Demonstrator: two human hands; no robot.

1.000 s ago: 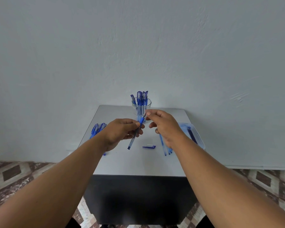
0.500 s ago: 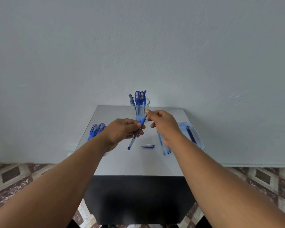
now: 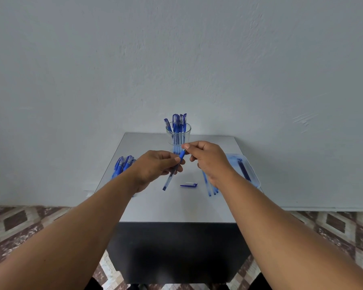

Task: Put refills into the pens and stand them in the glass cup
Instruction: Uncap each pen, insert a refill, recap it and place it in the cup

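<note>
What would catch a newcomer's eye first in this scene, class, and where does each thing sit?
Two hands meet over the middle of the grey table: the left hand grips a blue pen by its barrel while the right hand pinches its upper end. Behind them, at the table's far edge, a glass cup holds upright blue pens. A loose pen cap lies on the table below the hands.

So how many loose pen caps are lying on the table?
1 in view: a blue pen cap lies on the grey table, between the two forearms, just below the held pen. Others may be hidden behind the hands.
</note>
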